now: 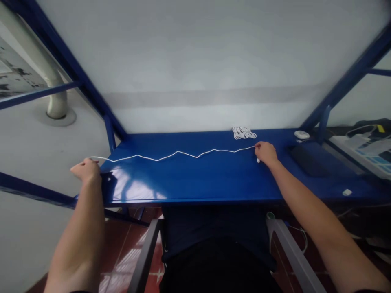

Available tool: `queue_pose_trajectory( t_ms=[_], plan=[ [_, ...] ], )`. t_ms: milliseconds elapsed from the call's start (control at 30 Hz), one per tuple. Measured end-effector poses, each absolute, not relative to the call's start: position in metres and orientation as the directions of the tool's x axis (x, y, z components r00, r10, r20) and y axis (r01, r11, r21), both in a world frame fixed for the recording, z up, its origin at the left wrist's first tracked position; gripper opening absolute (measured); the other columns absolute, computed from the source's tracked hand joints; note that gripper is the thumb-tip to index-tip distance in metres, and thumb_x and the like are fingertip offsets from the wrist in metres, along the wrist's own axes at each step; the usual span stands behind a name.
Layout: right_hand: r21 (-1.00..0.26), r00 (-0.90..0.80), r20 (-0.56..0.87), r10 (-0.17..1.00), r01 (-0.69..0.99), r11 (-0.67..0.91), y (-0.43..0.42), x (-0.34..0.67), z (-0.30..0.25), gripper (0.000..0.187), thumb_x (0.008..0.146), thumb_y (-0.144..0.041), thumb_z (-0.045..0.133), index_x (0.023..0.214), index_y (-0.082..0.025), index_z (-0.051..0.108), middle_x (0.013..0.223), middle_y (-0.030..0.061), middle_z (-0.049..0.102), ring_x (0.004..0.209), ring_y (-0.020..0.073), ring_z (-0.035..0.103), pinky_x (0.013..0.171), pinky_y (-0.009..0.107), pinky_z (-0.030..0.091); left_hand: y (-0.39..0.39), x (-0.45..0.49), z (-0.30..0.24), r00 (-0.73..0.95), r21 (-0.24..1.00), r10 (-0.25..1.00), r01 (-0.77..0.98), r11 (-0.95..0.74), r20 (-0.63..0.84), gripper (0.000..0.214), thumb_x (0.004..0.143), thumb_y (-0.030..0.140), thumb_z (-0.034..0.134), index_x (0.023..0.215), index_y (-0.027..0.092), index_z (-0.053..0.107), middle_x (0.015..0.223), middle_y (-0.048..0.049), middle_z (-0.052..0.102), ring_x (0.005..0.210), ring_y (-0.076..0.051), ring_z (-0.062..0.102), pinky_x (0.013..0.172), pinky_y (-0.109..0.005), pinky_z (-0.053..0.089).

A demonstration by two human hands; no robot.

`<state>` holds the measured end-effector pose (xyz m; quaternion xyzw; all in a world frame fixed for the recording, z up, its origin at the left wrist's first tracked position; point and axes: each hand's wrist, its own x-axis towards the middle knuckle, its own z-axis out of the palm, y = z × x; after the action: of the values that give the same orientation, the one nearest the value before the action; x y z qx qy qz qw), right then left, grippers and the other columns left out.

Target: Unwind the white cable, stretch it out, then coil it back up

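A thin white cable [178,152] with zigzag kinks stretches across the blue table [189,179]. Past the table's left edge, my left hand [87,168] is closed on one end of it. My right hand [265,153] pinches the cable near its other end, over the right part of the table. Just below those fingers shows a small white plug [258,160]. Behind the cable, near the wall, lies a group of coiled white cables [243,132].
At the right stand a round white item [302,135], a dark flat object [310,158] and a small white piece [347,192]. Blue frame posts [91,95] rise at both ends of the table. A chair armrest [146,252] is below on the left.
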<state>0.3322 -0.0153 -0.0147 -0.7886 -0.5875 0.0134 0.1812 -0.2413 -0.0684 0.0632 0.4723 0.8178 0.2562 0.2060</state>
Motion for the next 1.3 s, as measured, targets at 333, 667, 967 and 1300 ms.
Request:
queue_pose_trajectory(
  t_ms=[333,667,967,1300],
  plan=[
    [-0.417,0.087,0.217,0.972,0.909,0.011,-0.014,0.326,-0.018,0.022,0.082,-0.022,0.057,0.094,-0.018,0.075,0.085,0.0070,0.073,0.079,0.0198,0.066,0.075,0.029,0.049,-0.039,-0.234,0.032,-0.243,0.679,0.961,0.685,0.265,-0.130,0.026,0.077,0.035,0.057,0.078,0.013,0.071,0.047,0.0030,0.048,0.051,-0.012,0.043,0.051,-0.022,0.033],
    [-0.432,0.167,0.170,0.971,0.899,-0.079,-0.016,0.323,-0.013,0.022,0.084,-0.025,0.058,0.094,-0.017,0.075,0.086,0.0089,0.074,0.082,0.0221,0.068,0.073,0.029,0.049,0.017,-0.169,0.025,-0.074,0.754,0.971,0.618,0.224,-0.228,0.020,0.070,0.034,0.069,0.076,0.015,0.067,0.048,0.0002,0.053,0.045,-0.012,0.045,0.046,-0.024,0.034],
    [-0.396,0.246,0.169,0.954,0.904,-0.163,-0.015,0.341,-0.012,0.020,0.083,-0.025,0.060,0.093,-0.018,0.077,0.088,0.0091,0.074,0.083,0.0225,0.068,0.075,0.030,0.049,0.009,-0.201,0.017,-0.013,0.899,0.973,0.379,0.218,-0.230,0.037,0.069,0.036,0.069,0.097,0.012,0.068,0.051,0.0044,0.050,0.047,-0.009,0.041,0.046,-0.021,0.029],
    [-0.400,0.252,0.206,0.946,0.903,-0.154,-0.009,0.357,-0.018,0.018,0.080,-0.025,0.063,0.088,-0.019,0.077,0.082,0.0072,0.074,0.080,0.0215,0.068,0.073,0.029,0.049,0.011,-0.217,0.011,-0.188,0.915,0.979,0.376,0.146,-0.078,0.026,0.062,0.035,0.074,0.077,0.014,0.070,0.050,0.0015,0.055,0.041,-0.009,0.043,0.041,-0.023,0.032]
  ],
)
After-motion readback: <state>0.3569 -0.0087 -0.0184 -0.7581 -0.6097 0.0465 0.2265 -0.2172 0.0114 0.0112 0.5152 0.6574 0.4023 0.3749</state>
